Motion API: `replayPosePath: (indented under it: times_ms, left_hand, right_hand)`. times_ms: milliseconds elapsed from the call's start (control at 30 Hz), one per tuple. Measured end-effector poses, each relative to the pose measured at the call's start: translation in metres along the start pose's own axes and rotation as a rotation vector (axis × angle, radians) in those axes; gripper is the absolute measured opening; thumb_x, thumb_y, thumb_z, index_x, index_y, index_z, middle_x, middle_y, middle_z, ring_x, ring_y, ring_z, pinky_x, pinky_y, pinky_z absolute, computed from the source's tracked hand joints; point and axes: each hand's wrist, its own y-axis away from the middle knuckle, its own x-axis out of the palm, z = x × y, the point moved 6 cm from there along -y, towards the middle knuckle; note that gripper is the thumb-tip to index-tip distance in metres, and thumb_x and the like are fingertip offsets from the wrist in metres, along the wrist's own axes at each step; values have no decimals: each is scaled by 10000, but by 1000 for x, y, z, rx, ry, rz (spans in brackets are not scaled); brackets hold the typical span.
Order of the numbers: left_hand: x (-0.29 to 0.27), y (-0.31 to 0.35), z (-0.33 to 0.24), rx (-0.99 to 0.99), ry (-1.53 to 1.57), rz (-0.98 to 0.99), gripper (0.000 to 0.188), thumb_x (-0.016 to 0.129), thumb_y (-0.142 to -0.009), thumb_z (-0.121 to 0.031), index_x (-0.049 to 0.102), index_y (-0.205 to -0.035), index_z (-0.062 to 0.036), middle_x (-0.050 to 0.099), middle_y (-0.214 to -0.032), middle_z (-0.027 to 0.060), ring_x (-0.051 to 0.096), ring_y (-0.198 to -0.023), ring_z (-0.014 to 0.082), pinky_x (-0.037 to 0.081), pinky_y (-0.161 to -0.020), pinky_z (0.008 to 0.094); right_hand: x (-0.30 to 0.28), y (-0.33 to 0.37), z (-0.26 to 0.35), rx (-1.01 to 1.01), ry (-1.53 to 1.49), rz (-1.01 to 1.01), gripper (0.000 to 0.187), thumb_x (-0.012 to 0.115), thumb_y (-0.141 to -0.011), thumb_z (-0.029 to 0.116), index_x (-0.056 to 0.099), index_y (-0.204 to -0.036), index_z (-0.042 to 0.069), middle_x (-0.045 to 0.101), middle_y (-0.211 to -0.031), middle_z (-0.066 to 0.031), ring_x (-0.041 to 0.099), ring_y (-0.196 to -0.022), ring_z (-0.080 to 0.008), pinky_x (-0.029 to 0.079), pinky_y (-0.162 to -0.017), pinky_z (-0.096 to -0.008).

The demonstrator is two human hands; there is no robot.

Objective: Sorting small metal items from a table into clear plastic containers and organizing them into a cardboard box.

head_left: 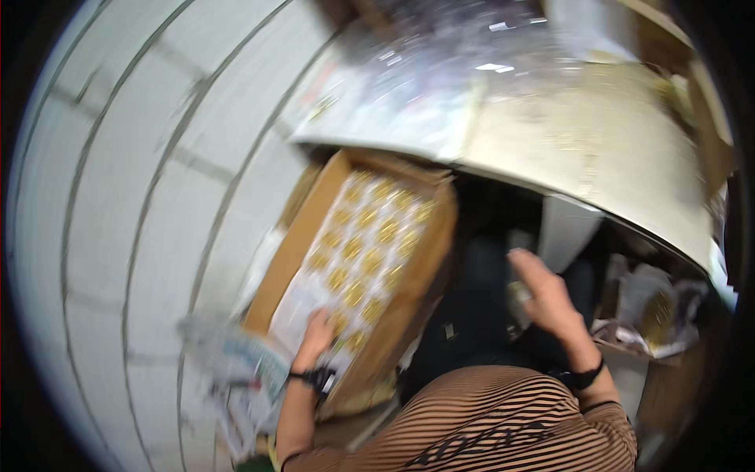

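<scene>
To my left stands an open cardboard box (271,293), tilted in the view. Inside it, rows of small gold-coloured pieces (372,259) lie on white sheeting. My left hand (317,332) reaches into the near end of the box, beside a white sheet (296,308). Its fingers are blurred, so whether they grip anything does not show. Above my lap is my right hand (548,297), its fingers pointing away from me and smeared by motion. A pale, blurred shape (519,303) lies against its inner side; I cannot make out what it is or whether the hand holds it.
A cream tabletop (582,134) spans the far side, with clear plastic bags (464,55) heaped on it. At the right, a cardboard box (641,344) contains bagged gold-coloured pieces. Crumpled plastic (236,370) lies at the near left, next to the pale tiled floor (149,259).
</scene>
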Motion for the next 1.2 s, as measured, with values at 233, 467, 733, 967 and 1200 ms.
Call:
replayPosePath:
  times_ms: [233,467,733,967,1200]
  left_hand:
    - [-62,-7,-197,293,83,-190,286,579,-868,-118,601,-1085,66,618,-1074,237,587,-1061,316,463,-893,386]
    - [-12,-170,-412,635,257,-229,195,615,-869,-147,644,-917,40,637,-709,123,563,-634,146,453,-607,303]
    - [85,-235,-580,657,-465,-111,360,582,-866,-318,656,-825,32,646,-774,233,636,-752,380,492,-673,425]
    - [119,-289,-579,611,-405,21,346,575,-862,-306,645,-855,33,660,-837,227,646,-838,375,498,-733,458]
    - [89,-243,-546,474,567,162,97,602,-843,-88,598,-915,-24,594,-744,37,594,-613,126,502,-564,250]
  right_hand:
    - [-75,7,-38,41,137,-282,430,624,-806,35,512,-1220,5,523,-1270,-206,529,-1147,-369,466,-949,-405]
    - [-170,-18,-104,228,421,-351,381,594,-820,37,527,-1188,-34,525,-1265,-212,540,-1115,-371,457,-937,-397]
    - [-253,-109,-237,393,595,-224,377,583,-853,168,539,-1192,8,532,-1265,-200,537,-1116,-365,446,-933,-428]
    - [-287,-192,-364,710,570,-33,637,423,-923,460,291,-1441,114,349,-1417,-255,377,-1280,-420,334,-1062,-462]
    - [-172,-152,-263,420,679,91,577,399,-951,391,318,-1426,74,281,-1467,-228,254,-1361,-408,248,-1120,-420]
